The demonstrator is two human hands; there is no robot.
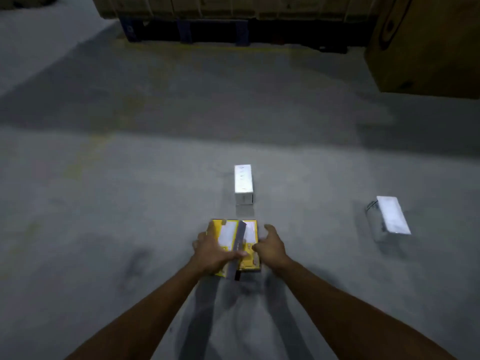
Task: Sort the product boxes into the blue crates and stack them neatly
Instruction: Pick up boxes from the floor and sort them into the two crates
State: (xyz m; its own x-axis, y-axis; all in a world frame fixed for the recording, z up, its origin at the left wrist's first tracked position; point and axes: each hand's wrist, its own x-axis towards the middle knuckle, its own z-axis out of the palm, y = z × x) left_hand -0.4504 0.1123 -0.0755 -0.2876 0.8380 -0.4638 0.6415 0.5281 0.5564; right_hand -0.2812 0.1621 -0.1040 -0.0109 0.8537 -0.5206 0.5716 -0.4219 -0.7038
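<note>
Head view: open grey concrete floor (130, 190) all round, hemmed far off by a blue pallet (187, 29) and a brown cardboard carton (428, 42). Low centre, yellow cardboard product box with white panels (249, 237), gripped by left hand (215, 252); right hand (271, 246) curled at its right edge, grip unclear. Just beyond, upright white box (243, 184); farther right, tilted white box (392, 218).

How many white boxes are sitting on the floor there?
2. One white box lies just beyond the yellow boxes; the other white box lies off to the right. More may sit outside the view.
</note>
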